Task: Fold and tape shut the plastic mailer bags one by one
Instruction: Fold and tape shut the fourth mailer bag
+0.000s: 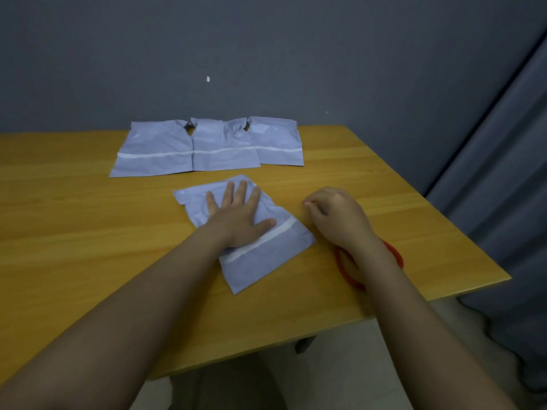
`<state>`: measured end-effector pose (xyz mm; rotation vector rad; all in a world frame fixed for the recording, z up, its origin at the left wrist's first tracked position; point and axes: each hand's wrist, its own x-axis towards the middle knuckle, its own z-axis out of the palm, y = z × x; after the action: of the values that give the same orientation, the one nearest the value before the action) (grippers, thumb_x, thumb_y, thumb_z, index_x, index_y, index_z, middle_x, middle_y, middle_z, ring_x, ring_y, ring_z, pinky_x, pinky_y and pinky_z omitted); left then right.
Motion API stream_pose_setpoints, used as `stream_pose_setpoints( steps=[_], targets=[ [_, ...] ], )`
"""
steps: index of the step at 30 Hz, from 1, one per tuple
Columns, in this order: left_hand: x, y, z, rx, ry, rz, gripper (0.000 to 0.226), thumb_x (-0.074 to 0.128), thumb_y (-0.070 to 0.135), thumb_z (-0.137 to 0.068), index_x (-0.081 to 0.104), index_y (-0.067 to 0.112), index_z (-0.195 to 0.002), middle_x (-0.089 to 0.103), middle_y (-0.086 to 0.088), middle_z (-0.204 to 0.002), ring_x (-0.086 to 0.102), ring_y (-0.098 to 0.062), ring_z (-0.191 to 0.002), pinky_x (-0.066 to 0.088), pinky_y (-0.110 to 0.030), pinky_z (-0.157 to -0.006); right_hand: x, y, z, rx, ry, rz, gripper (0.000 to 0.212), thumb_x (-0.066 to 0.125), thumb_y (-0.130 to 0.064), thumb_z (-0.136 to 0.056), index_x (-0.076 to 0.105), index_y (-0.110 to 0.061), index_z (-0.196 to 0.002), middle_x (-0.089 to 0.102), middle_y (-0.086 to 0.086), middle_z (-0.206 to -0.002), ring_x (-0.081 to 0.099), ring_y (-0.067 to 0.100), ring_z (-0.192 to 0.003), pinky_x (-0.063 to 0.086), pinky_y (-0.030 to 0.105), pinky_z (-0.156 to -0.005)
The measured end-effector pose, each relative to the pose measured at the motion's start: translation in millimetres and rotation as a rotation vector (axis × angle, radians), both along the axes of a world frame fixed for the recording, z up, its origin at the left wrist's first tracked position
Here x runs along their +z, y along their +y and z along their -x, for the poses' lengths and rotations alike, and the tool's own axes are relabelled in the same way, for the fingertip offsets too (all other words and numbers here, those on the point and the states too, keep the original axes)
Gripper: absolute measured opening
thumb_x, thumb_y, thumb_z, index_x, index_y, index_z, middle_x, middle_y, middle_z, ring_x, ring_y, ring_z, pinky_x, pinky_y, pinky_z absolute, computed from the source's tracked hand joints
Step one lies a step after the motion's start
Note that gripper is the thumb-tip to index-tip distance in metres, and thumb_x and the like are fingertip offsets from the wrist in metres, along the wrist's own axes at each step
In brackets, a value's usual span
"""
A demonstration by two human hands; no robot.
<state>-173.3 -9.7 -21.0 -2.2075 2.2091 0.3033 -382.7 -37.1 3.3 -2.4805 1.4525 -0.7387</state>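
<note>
A pale blue plastic mailer bag [266, 258] lies slanted on the wooden table [88, 232], with a white adhesive strip across it. My left hand [236, 214] presses flat on this bag, fingers straight and spread. To the right of the bag my right hand [334, 217] hovers over the bare table with curled fingers; thumb and fingertips meet, and whether they pinch something is too small to tell. A red tape roll [343, 267] lies under my right wrist, partly hidden by the forearm.
Three more blue mailer bags [207, 146] lie side by side at the table's far edge, against the grey wall, their tops curling up. The table's right edge [438, 208] runs close to a grey curtain. Bare wood spreads left of the bag.
</note>
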Motion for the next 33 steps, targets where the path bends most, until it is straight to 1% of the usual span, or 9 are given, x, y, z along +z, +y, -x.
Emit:
stream_pose_setpoints(
  steps=[4, 10, 14, 17, 20, 25, 27, 29, 33],
  targets=[
    [0.9, -25.9, 1.9, -0.139, 0.028, 0.010, 0.084, 0.027, 0.071, -0.087, -0.012, 0.031, -0.150, -0.022, 0.001, -0.157, -0.022, -0.022, -0.143, -0.013, -0.059, -0.111, 3.0, -1.2, 3.2, 0.002, -0.045, -0.022, 0.020, 0.054, -0.020, -0.094, 0.073, -0.014, -0.099, 0.068, 0.004, -0.104, 0.060, 0.023, -0.096, 0.048, 0.041, -0.081],
    [-1.4, -45.6, 2.6, -0.275, 0.086, 0.044, 0.077, 0.031, 0.062, -0.093, -0.009, 0.031, -0.150, -0.019, 0.004, -0.158, -0.020, -0.016, -0.144, -0.015, -0.046, -0.114, -0.8, -0.6, 2.3, -0.002, -0.034, -0.075, 0.019, 0.055, -0.018, -0.093, 0.073, -0.012, -0.093, 0.068, 0.006, -0.090, 0.059, 0.022, -0.082, 0.048, 0.042, -0.075],
    [-1.4, -47.6, -1.6, -0.381, 0.087, 0.076, 0.072, 0.030, 0.056, -0.096, -0.008, 0.029, -0.151, -0.014, 0.005, -0.158, -0.017, -0.013, -0.144, -0.015, -0.043, -0.115, -4.8, 10.0, -3.5, -0.020, -0.041, -0.082, 0.017, 0.055, -0.018, -0.092, 0.072, -0.014, -0.092, 0.060, -0.006, -0.072, 0.054, 0.017, -0.073, 0.043, 0.033, -0.068],
    [-2.4, -45.6, -6.3, -0.454, 0.091, 0.116, 0.066, 0.025, 0.054, -0.098, -0.005, 0.030, -0.151, -0.009, 0.007, -0.159, -0.018, -0.010, -0.144, -0.019, -0.043, -0.114, -6.5, 23.5, -6.8, -0.082, -0.019, -0.091, 0.020, 0.056, -0.019, -0.092, 0.070, -0.014, -0.106, 0.066, 0.001, -0.095, 0.056, 0.017, -0.090, 0.041, 0.029, -0.074],
    [4.0, -34.6, -7.9, -0.470, 0.088, 0.221, 0.059, 0.018, 0.048, -0.100, 0.001, 0.025, -0.152, -0.001, 0.007, -0.159, -0.016, -0.011, -0.144, -0.019, -0.043, -0.114, -11.4, 38.9, -10.7, -0.095, -0.006, -0.072, 0.022, 0.059, -0.015, -0.089, 0.070, -0.012, -0.108, 0.065, 0.008, -0.109, 0.057, 0.024, -0.103, 0.044, 0.034, -0.088],
    [10.3, -2.3, -1.0, -0.406, 0.115, 0.213, 0.054, 0.020, 0.039, -0.102, 0.005, 0.023, -0.152, -0.008, 0.001, -0.160, -0.013, -0.017, -0.145, -0.008, -0.041, -0.117, -18.9, 53.2, -11.6, -0.240, -0.015, -0.001, 0.020, 0.065, -0.016, -0.084, 0.065, -0.013, -0.104, 0.054, 0.007, -0.107, 0.049, 0.029, -0.106, 0.039, 0.034, -0.087],
    [9.2, 7.2, -2.1, -0.401, 0.158, 0.210, 0.053, 0.026, 0.040, -0.102, 0.018, 0.022, -0.151, 0.004, -0.004, -0.159, 0.002, -0.023, -0.145, 0.005, -0.041, -0.116, -18.0, 60.1, -13.8, -0.257, -0.021, -0.021, 0.019, 0.066, -0.019, -0.084, 0.062, -0.013, -0.102, 0.051, 0.006, -0.106, 0.047, 0.027, -0.104, 0.040, 0.035, -0.082],
    [11.1, 13.1, -5.6, -0.397, 0.217, 0.257, 0.045, 0.038, 0.038, -0.099, 0.038, 0.020, -0.140, 0.026, -0.007, -0.145, 0.024, -0.028, -0.132, 0.022, -0.041, -0.107, -16.8, 66.7, -16.4, -0.250, -0.028, 0.020, 0.019, 0.064, -0.018, -0.085, 0.060, -0.012, -0.103, 0.051, 0.006, -0.106, 0.047, 0.028, -0.103, 0.041, 0.036, -0.082],
    [16.7, 15.9, -8.4, -0.388, 0.241, 0.222, 0.032, 0.051, 0.039, -0.094, 0.051, 0.022, -0.121, 0.041, -0.005, -0.121, 0.037, -0.026, -0.112, 0.031, -0.037, -0.093, -17.8, 68.7, -23.1, -0.214, -0.040, -0.014, 0.034, 0.061, -0.017, -0.087, 0.054, -0.013, -0.121, 0.051, 0.008, -0.122, 0.050, 0.026, -0.109, 0.039, 0.033, -0.085]
  ],
)
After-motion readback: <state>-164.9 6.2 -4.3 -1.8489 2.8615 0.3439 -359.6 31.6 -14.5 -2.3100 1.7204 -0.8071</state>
